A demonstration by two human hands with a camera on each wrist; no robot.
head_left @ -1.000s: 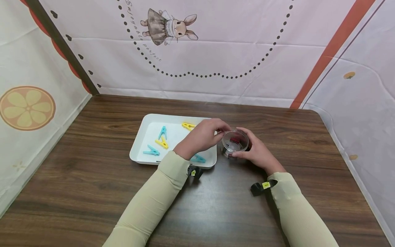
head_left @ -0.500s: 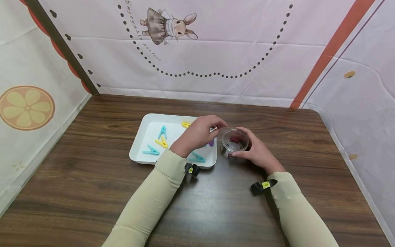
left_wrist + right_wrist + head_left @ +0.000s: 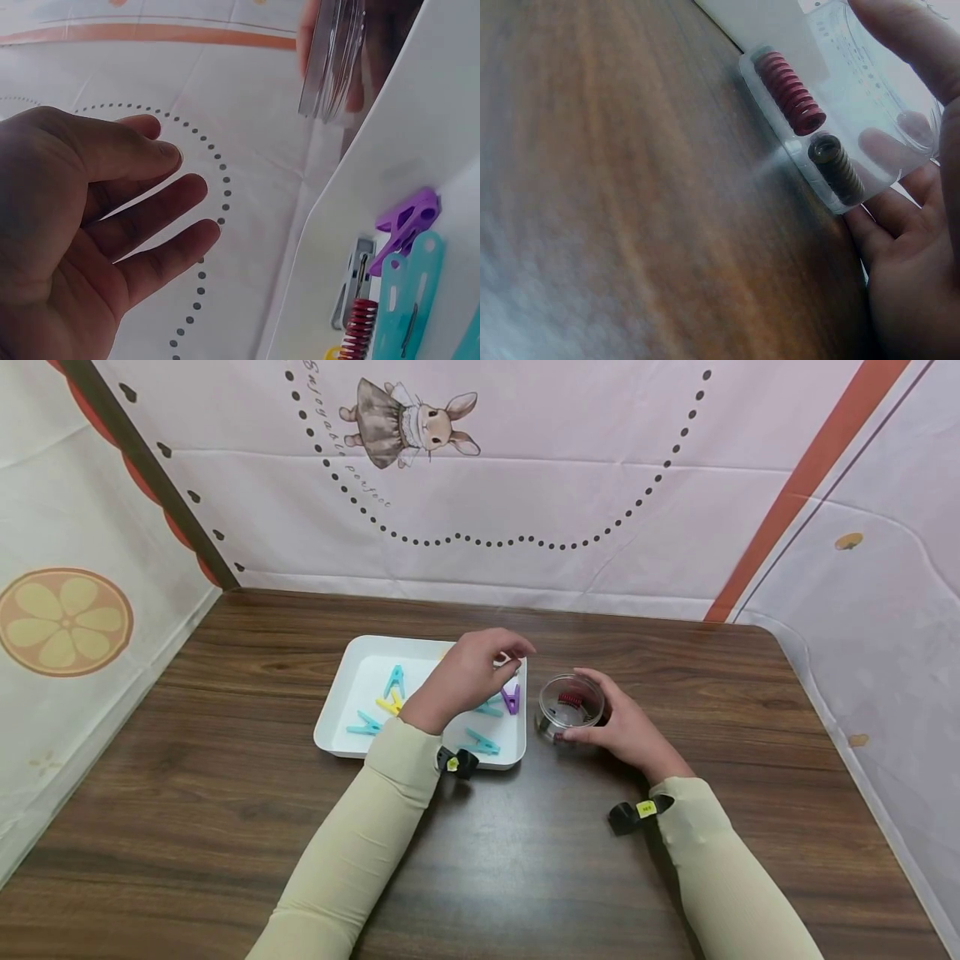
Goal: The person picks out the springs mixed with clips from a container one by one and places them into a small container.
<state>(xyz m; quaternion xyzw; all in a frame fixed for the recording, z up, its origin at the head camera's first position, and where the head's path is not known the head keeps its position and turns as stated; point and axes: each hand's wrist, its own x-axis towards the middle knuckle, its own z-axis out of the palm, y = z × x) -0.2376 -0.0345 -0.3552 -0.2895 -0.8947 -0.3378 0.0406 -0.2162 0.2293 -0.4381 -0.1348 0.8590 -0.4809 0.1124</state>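
Observation:
My right hand grips a clear round plastic jar standing on the table, thumb and fingers about its side. Through its wall in the right wrist view show a red coil spring and a dark coil spring. Over the right part of a white tray, my left hand hovers with loosely bent fingers and nothing visible in them. Below it in the left wrist view lie a purple clothespin, a teal clothespin, a grey clip and a red spring.
More clothespins lie in the tray's left part, among them a teal one and a yellow one. The tray and jar stand close together on the brown wooden table. A printed cloth hangs behind.
My left hand has drawn back from the jar's rim, leftward and slightly up over the tray, uncovering the purple clothespin. The right hand and the jar have stayed put.

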